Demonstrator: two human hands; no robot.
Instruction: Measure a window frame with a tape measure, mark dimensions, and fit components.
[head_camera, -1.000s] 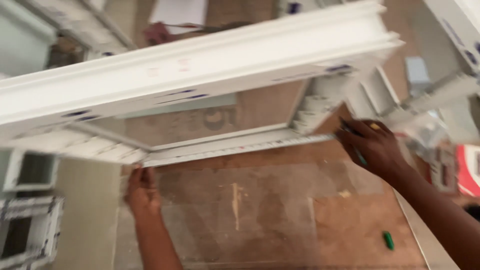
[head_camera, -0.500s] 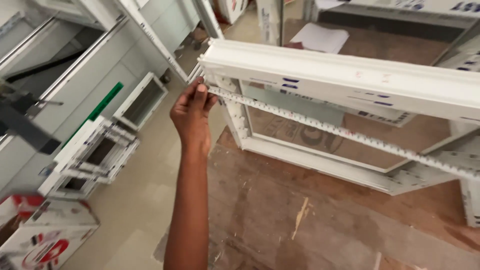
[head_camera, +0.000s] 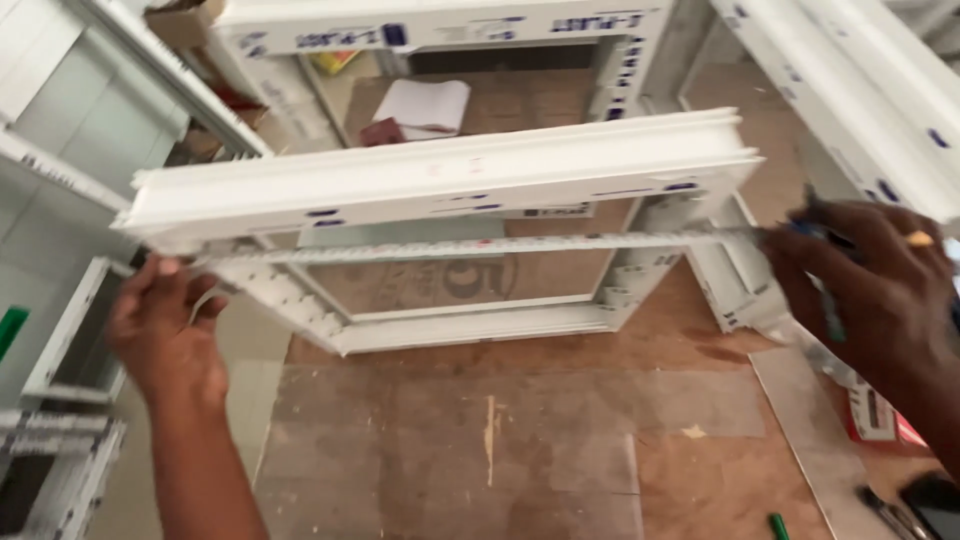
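Now both hands are on it: half a second back only the left hand showed, at the end of the thin strip, and the view has swung round so the whole span sits across the picture. The left hand (head_camera: 170, 335) is at nine o'clock, fingers closed in a pinch on the near end of the white toothed strip (head_camera: 480, 247). The right hand (head_camera: 865, 290) is out at three o'clock, grip closed on the far end of that strip, with a dark pen-like tool (head_camera: 822, 275) tucked between its fingers. The strip runs level, stretched just under the top bar of the white window frame (head_camera: 440, 185), which stands tilted on the wooden table (head_camera: 520, 440). My reading: with both ends held taut against the bar, the strip is being matched to the frame's width.

As for containers, little shows. A cardboard box (head_camera: 185, 22) sits at eleven o'clock with its flap open; what is inside cannot be seen. At twelve o'clock, through the frame, a white pad of paper (head_camera: 430, 105) lies flat. More white frames (head_camera: 870, 100) lean at two o'clock, and a green marker (head_camera: 778, 525) lies at five o'clock.
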